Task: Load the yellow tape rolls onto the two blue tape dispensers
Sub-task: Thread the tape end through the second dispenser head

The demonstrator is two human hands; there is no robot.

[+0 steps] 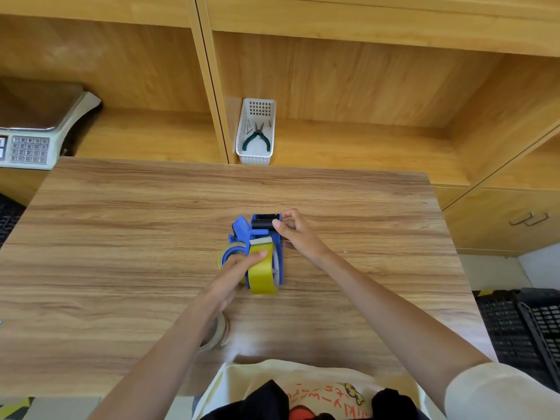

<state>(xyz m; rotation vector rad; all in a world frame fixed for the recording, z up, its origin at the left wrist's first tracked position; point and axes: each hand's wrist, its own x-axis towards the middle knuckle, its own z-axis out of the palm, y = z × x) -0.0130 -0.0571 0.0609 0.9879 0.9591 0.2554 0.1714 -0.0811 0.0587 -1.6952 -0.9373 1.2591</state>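
1. Two blue plastic tape dispensers stand side by side near the middle of the wood-grain table (121,237), roughly midway between its left and right edges. The nearer-right dispenser (280,253) is the one being worked on.
2. A wide yellow tape roll (262,275) already sits upright in that dispenser, its loose end drawn forward toward the black roller (262,224) at the far end.
3. The left hand (239,268) holds the yellow roll, thumb laid over its top and fingers curled round its left side.
4. The right hand (295,233) pinches at the right end of the black roller, fingers curled; whether tape is between the fingertips I cannot tell.
5. The second blue dispenser (239,230), just left and partly hidden, seems to carry a yellowish roll (228,251) too, but how well it is seated is unclear.
6. A pale, nearly clear tape roll (218,333) lies toward the near edge, under the left forearm.
7. My judgement: seating looks done on at least one dispenser; threading the tape end over the roller to the cutter is the step in hand, and checking the second dispenser remains.
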